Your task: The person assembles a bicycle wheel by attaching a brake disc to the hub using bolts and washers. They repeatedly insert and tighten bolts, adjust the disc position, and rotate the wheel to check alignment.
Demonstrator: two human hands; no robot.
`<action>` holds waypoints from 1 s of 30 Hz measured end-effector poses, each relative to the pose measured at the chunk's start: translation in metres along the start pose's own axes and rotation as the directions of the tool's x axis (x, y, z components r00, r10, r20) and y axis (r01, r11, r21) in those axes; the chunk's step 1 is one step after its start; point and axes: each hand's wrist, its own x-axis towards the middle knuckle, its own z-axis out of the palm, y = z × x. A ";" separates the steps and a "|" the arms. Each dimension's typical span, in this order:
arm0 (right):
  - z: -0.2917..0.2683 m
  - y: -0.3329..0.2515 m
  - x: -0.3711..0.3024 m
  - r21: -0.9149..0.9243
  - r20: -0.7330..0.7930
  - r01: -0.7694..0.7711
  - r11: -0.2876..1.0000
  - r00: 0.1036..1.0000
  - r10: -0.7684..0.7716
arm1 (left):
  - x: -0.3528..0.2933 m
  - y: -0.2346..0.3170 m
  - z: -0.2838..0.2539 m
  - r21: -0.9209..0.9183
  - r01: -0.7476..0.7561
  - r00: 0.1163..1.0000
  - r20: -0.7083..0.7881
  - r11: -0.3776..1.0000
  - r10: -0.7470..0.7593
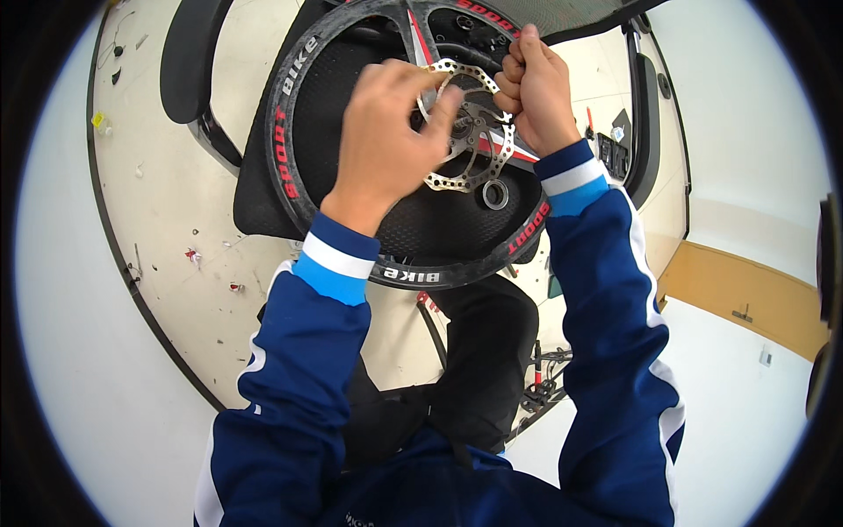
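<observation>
A black bicycle wheel with broad red, white and black spokes lies flat on a black chair seat. A silver, perforated brake disc sits round its hub. My left hand is over the disc's left side, thumb and forefinger curved towards each other. Motion smears its fingers, so I cannot make out whether they grip anything. By the disc's upper right, my right hand is closed with the thumb up; whatever its curled fingers hold is hidden. A small metal ring lies below the disc, inside the rim.
Black armrests flank the seat, and a mesh backrest rises at the far side. Small scraps dot the pale floor at left. A black tool case lies at right. Bicycle parts are beside my legs.
</observation>
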 end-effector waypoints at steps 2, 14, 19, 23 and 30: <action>-0.004 0.006 0.007 -0.082 0.018 -0.045 0.996 0.999 0.046 | 0.000 -0.008 -0.005 0.051 0.133 0.990 -0.046 0.990 -0.131; 0.011 0.017 0.019 -0.093 0.002 -0.093 0.991 0.996 0.094 | -0.016 -0.019 0.019 -0.075 0.498 0.859 0.180 0.864 -0.479; 0.010 0.020 0.019 -0.068 -0.043 -0.112 0.991 0.993 0.109 | -0.014 -0.018 0.018 -0.084 0.526 0.839 0.210 0.846 -0.501; 0.020 0.020 0.014 -0.093 -0.115 -0.111 0.989 0.988 0.100 | -0.015 -0.014 0.020 -0.116 0.537 0.838 0.190 0.836 -0.512; 0.025 0.023 0.018 -0.145 -0.217 -0.116 0.983 0.973 0.082 | -0.011 -0.007 0.019 -0.179 0.538 0.842 0.143 0.823 -0.520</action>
